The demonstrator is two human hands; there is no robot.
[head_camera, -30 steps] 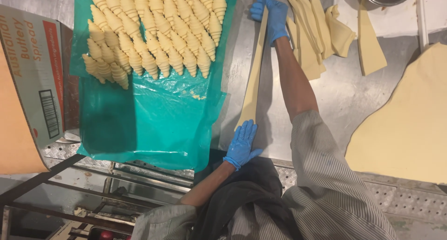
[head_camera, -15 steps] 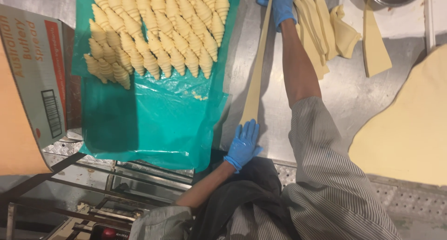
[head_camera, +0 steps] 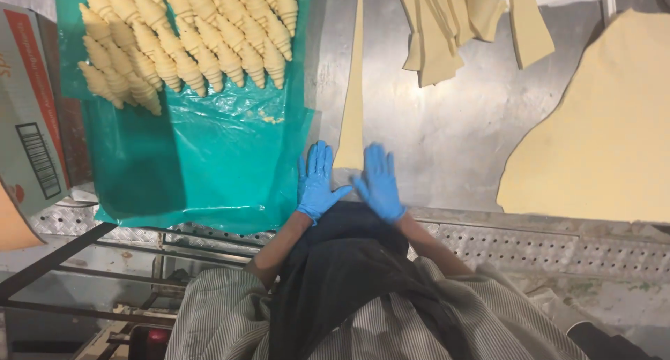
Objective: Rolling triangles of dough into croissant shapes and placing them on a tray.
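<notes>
The right hand (head_camera: pixel 379 184) has come back from the far end to join the left hand (head_camera: pixel 318 182), both flat and holding nothing at the near end of the dough strip (head_camera: pixel 352 88), so rolling it evenly likely calls for light, equal palm pressure.

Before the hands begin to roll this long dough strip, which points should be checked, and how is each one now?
1. Both hands at the near end of the dough strip: ok, left hand and right hand lie flat there.
2. Blue gloves on both hands: ok.
3. Strip lies straight on the steel table: ok.
4. Strip clear of the cut dough triangles: ok, apart.
5. Free room on the green plastic sheet below the rolled croissants: ok.
6. Strip sticking to the table: cannot tell.
</notes>
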